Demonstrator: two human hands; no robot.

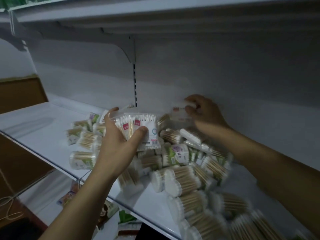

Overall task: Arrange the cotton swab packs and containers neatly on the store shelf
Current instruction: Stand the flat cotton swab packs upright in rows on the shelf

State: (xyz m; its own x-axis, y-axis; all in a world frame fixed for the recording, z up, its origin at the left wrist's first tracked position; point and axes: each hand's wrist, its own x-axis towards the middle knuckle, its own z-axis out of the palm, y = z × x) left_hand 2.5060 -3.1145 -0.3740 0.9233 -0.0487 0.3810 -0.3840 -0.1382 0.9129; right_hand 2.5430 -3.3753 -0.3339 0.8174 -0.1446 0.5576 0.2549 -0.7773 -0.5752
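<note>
Dim store aisle: white shelf (43,135), pale back panel (225,75), second shelf overhead.

Heap of swab containers (181,163) — clear cylinders of wooden-stemmed swabs, lying every way across middle and near right of shelf; none upright, no rows formed.

Left hand (117,135): fingers and thumb curled round bundle of flat swab packs (138,125), raised just above far-left side of heap.

Right hand (202,110): fingers pinched on another flat pack (180,113), far side, near back panel.

Progress, as judged: sorting barely begun; nearly everything left to arrange.

Unclear: number of packs in bundle; labels blurred; near-right containers smeared, cut off by frame edge; lower-shelf goods (110,210) — unidentifiable.
</note>
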